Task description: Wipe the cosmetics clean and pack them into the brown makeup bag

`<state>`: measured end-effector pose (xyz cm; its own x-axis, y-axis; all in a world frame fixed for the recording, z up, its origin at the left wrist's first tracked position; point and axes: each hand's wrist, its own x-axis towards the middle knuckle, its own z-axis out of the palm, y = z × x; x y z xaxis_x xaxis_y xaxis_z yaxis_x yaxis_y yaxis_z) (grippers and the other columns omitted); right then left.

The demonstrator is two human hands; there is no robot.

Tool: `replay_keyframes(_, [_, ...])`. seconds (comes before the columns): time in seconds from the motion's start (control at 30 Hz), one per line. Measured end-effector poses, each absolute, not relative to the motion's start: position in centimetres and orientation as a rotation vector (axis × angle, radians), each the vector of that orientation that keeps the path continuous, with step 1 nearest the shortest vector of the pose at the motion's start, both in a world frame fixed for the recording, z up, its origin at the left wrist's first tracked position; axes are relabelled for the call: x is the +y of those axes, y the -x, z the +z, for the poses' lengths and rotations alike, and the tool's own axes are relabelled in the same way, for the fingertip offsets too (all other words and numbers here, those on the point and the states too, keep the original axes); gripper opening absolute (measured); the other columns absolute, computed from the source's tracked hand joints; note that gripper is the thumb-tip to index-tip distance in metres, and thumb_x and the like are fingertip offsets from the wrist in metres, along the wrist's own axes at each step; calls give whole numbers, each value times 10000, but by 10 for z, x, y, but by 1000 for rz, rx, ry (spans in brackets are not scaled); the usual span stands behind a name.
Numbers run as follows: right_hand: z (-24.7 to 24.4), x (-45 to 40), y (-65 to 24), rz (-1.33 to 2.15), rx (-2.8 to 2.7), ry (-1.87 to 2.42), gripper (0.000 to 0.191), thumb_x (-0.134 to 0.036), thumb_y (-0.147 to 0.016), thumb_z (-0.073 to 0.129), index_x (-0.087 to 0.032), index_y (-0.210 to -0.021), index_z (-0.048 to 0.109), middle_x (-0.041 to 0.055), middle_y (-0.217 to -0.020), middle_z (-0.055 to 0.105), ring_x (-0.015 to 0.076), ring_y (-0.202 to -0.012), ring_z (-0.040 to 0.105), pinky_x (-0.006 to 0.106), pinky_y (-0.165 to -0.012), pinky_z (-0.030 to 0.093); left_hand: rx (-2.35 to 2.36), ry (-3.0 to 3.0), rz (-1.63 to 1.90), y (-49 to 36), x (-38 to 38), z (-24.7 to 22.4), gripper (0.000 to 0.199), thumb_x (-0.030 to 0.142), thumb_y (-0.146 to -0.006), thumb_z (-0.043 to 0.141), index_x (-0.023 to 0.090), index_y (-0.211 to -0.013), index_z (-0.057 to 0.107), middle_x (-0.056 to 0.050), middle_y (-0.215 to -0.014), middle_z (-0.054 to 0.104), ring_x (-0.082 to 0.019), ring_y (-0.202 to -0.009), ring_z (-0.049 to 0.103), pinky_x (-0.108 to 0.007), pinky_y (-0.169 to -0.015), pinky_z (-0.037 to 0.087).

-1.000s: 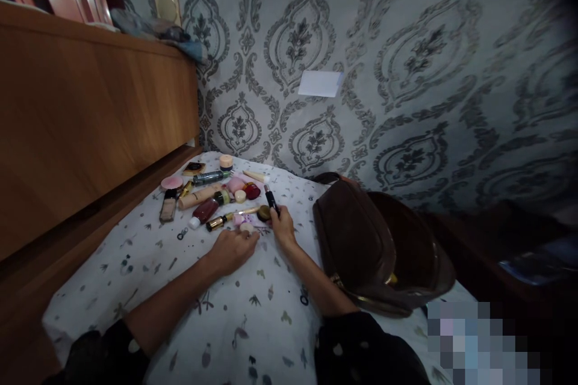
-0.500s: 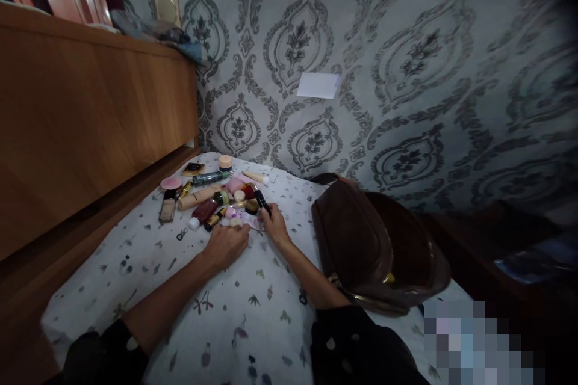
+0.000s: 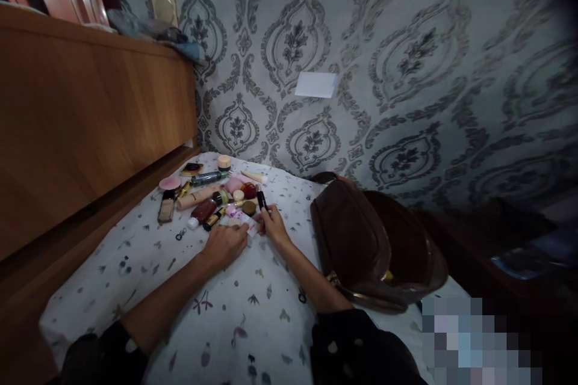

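My right hand [image 3: 276,227] is closed around a slim black cosmetic tube [image 3: 262,200], which points up and away with a paler far end. Beside it, my left hand [image 3: 226,246] rests low with its fingers curled over the near edge of the make-up pile; what they hold, if anything, is hidden. A white tube with pink and purple marks [image 3: 246,221] lies between the two hands. Just past the hands are a round dark-gold item [image 3: 248,208], a dark red bottle with a white cap [image 3: 204,210] and a small black-and-gold bottle [image 3: 214,219].
Farther back lie a long beige tube [image 3: 196,197], a foundation bottle [image 3: 166,207], a pink round compact [image 3: 170,183] and a peach-lidded jar [image 3: 224,162]. A brown bag [image 3: 352,234] stands open at the right. Wooden furniture [image 3: 99,102] borders the left, patterned wall behind.
The black tube in my right hand has tipped more upright. More of the white patterned tube shows between my hands. My left hand has hardly moved.
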<state>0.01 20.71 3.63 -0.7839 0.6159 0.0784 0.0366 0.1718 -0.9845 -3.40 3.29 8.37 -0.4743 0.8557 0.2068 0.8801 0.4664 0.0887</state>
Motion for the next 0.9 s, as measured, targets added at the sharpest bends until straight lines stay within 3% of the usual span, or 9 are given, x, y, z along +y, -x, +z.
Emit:
replay_keyframes(0.13, [43,199,-16,1783,-1847,620,446,-624,-730,543,-215,-886,454,-19,-777,587,90,-508,532,207,-425,410,-2573,1523,-335,37,32,82,173,232,-914,444,202,-1010,584,-88,-856,718,-228,-717,668,-305,-640,413])
replay_keyframes(0.27, [53,180,-47,1962,-1736,614,435,-608,-718,601,-193,-826,528,0,-723,574,110,-541,534,228,-460,421,-2559,1495,-472,42,32,79,194,255,-934,418,206,-1036,576,-62,-855,712,-197,-740,661,-282,-660,423])
replay_keyframes(0.4, [58,160,-79,2211,-1541,642,404,-577,-714,662,-199,-804,553,6,-724,600,107,-507,503,234,-444,378,-2499,1407,-1042,46,33,75,226,301,-941,409,201,-1088,548,-22,-786,676,-188,-701,627,-291,-684,447])
replay_keyframes(0.53, [60,147,-99,2143,-1612,618,451,-582,-718,666,-214,-963,579,-18,-685,603,104,-477,500,215,-419,327,-2328,1344,-1405,46,32,76,234,333,-946,420,203,-1109,527,-53,-1015,668,-198,-902,628,-319,-818,476])
replay_keyframes(0.63, [61,140,-109,2126,-1689,600,508,-576,-690,694,-208,-1019,577,-28,-650,606,101,-461,498,205,-407,320,-2163,1463,-1390,43,31,78,255,304,-967,393,203,-1155,533,-82,-1139,628,-211,-1103,574,-358,-967,440])
replay_keyframes(0.7, [62,136,-116,2200,-1679,597,500,-564,-683,704,-207,-1008,573,-22,-645,619,99,-447,493,198,-394,296,-2096,1619,-1260,40,31,79,275,286,-975,378,202,-1169,553,-94,-1164,605,-212,-1136,553,-366,-1001,427])
replay_keyframes(0.83, [64,130,-128,2340,-1605,584,433,-537,-711,689,-211,-971,572,-8,-645,637,96,-432,480,190,-388,232,-2144,1853,-1033,34,31,78,291,295,-983,357,196,-1148,576,-88,-1093,604,-193,-1030,581,-312,-907,464])
replay_keyframes(0.9, [64,130,-133,2290,-1673,560,409,-521,-730,680,-211,-981,589,-11,-648,633,95,-437,478,197,-400,263,-2207,1861,-1052,33,31,79,279,303,-980,356,187,-1084,587,-71,-986,612,-184,-924,585,-298,-832,462])
